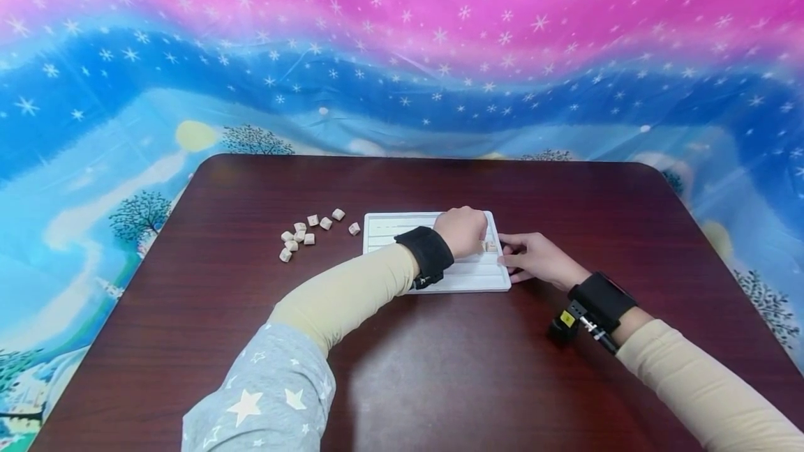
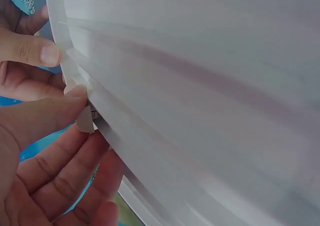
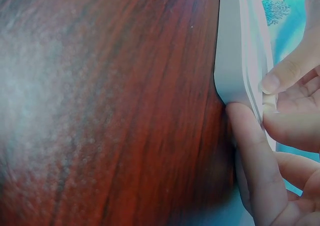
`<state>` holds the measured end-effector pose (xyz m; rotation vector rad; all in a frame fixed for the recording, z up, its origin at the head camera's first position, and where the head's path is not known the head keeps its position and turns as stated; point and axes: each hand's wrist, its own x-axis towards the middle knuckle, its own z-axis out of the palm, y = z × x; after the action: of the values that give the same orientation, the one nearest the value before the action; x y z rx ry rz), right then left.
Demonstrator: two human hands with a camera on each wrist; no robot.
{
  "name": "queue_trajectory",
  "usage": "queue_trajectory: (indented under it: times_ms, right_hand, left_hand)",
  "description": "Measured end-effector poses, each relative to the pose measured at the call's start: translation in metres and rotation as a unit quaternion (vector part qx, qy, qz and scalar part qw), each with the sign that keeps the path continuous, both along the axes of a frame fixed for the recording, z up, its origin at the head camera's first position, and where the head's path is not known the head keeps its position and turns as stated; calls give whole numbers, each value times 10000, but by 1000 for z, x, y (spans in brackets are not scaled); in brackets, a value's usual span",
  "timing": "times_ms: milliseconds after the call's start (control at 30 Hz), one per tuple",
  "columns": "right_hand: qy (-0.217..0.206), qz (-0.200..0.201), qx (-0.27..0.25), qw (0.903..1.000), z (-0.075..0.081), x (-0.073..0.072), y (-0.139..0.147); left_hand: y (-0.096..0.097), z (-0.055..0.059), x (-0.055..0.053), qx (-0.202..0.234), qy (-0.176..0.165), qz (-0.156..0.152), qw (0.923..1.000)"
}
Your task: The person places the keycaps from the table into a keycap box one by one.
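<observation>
A white ridged tray lies on the table. My left hand reaches over its right half. Its thumb and fingers pinch a small cream block at one of the ridges, as the left wrist view shows. A cream block with a faint mark shows in the tray beside that hand. My right hand grips the tray's right edge, its thumb on the rim and a finger against the outer side. The left hand covers part of the tray in the head view.
Several cream blocks lie loose on the dark wooden table, left of the tray. One block lies close to the tray's left edge. A patterned cloth hangs behind the table.
</observation>
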<state>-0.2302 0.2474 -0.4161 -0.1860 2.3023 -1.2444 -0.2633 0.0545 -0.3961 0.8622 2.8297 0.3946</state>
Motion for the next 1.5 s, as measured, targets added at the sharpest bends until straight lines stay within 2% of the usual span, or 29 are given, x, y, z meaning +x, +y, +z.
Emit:
queue_trajectory:
  times_ms: [567, 1167, 1300, 1500]
  right_hand:
    - [20, 37, 39, 10000, 3, -1, -1]
    - [-9, 1, 134, 9999, 2, -1, -5]
    - [-20, -6, 103, 9999, 2, 0, -5]
    - [10, -22, 128, 9999, 3, 1, -3]
  left_hand:
    - [0, -3, -2, -31, 8, 94, 10000]
    - [-3, -3, -3, -58, -98, 7, 9999]
    - [-6, 0, -2, 5, -203, -25, 9998]
    - [-14, 12, 1, 142, -320, -79, 9994]
